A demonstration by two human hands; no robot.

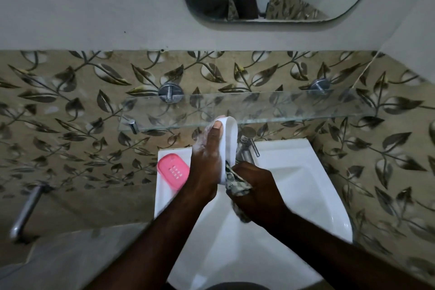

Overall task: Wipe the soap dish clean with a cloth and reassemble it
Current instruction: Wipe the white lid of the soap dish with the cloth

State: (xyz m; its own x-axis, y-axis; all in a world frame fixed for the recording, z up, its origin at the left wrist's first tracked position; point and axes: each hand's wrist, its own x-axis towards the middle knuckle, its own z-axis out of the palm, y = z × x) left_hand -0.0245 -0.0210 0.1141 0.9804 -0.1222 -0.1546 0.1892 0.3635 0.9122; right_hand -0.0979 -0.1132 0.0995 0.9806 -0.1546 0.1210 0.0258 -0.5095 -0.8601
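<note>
The cloth [237,183], mostly hidden in right hand [257,187], touches white tray [230,139]

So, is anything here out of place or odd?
Only the soap dish being apart: its pink slotted tray lies on the sink rim, while the left hand holds the white base against the cloth in the right hand. Nothing looks damaged.

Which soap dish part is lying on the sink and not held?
The pink slotted part, on the sink rim; the left hand holds the white part.
</note>
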